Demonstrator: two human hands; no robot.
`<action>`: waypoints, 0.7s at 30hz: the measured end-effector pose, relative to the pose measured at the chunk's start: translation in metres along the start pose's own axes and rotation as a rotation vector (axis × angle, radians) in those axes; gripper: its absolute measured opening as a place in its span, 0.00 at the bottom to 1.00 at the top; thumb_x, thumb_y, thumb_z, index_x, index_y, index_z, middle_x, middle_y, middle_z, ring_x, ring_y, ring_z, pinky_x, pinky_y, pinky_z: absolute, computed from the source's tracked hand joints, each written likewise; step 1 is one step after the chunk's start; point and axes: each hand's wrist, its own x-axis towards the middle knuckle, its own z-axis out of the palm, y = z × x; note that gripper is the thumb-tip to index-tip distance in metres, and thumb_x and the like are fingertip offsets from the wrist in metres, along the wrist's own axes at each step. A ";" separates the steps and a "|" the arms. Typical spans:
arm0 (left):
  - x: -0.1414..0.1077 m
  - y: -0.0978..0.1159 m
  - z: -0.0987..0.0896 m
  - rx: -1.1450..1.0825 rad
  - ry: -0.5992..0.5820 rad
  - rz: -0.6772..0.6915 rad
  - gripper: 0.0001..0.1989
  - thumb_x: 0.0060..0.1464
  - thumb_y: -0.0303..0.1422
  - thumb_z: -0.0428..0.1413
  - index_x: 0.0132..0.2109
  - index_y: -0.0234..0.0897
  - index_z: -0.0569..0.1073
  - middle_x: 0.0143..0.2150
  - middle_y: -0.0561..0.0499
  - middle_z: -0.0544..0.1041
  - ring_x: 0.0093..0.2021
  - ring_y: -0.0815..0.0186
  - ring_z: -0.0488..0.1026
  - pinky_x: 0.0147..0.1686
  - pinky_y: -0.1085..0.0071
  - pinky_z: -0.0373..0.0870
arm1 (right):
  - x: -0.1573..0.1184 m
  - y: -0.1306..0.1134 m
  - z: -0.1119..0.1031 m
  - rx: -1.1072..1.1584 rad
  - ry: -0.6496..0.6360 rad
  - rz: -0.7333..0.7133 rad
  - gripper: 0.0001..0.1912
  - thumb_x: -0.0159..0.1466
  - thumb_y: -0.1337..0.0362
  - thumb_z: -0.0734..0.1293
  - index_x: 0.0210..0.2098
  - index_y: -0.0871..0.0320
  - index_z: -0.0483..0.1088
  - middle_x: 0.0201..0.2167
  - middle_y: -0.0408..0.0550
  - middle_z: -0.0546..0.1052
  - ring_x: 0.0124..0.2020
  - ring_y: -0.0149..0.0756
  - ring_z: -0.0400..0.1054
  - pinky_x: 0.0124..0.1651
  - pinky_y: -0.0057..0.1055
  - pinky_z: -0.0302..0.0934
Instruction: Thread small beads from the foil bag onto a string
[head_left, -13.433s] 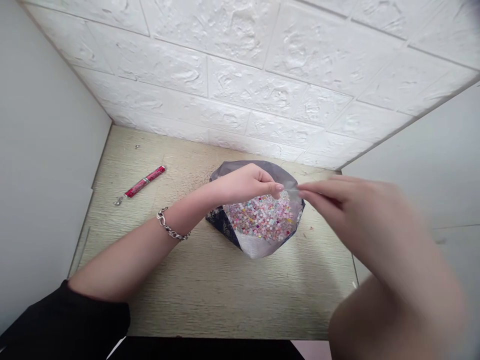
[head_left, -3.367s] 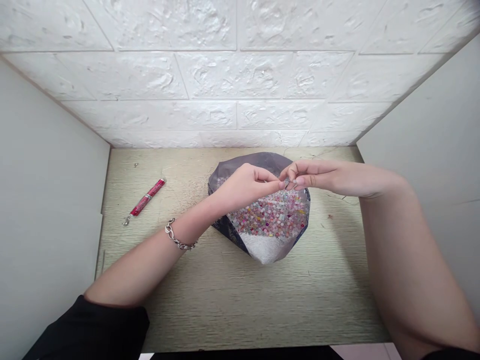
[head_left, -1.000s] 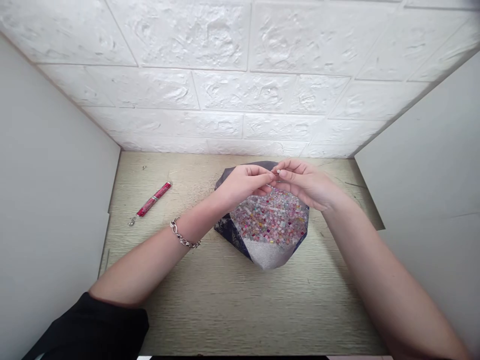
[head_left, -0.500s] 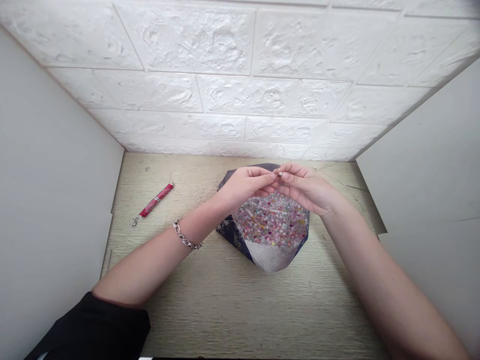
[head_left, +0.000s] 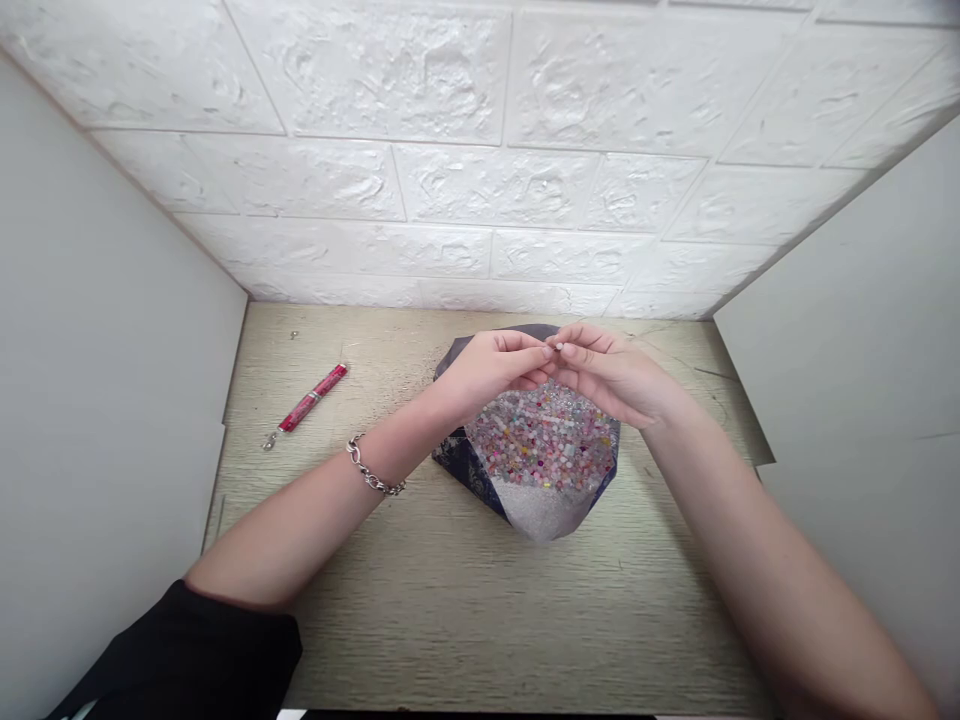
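A fabric pouch (head_left: 476, 475), dark outside with a pale glittery lining, lies spread on the table, filled with many small mixed beads (head_left: 551, 440), mostly pink, white and clear. Above its far side my two hands meet, fingertips almost touching. My right hand (head_left: 619, 378) pinches a tiny whitish bead (head_left: 559, 346) between thumb and forefinger. My left hand (head_left: 495, 370) has its thumb and forefinger pressed together right beside that bead; what they grip is too small to make out. A chain bracelet (head_left: 367, 472) circles my left wrist.
To the left lies a slim red patterned stick (head_left: 311, 400) with a silver clasp at its lower end. Fine thread-like strands (head_left: 694, 355) trail on the table at right. A white brick-pattern wall (head_left: 450, 180) stands behind, with pale panels on both sides.
Hardly anything differs. Both hands keep their pinch over the pouch, with the fingertips and the bead shifting only very slightly.
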 end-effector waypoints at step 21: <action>0.000 0.000 -0.001 0.067 0.017 0.031 0.08 0.44 0.34 0.56 0.29 0.30 0.70 0.26 0.52 0.71 0.25 0.77 0.66 0.31 0.75 0.64 | -0.001 -0.002 0.001 0.002 0.028 0.020 0.03 0.51 0.67 0.69 0.26 0.57 0.70 0.28 0.41 0.73 0.32 0.28 0.66 0.44 0.30 0.60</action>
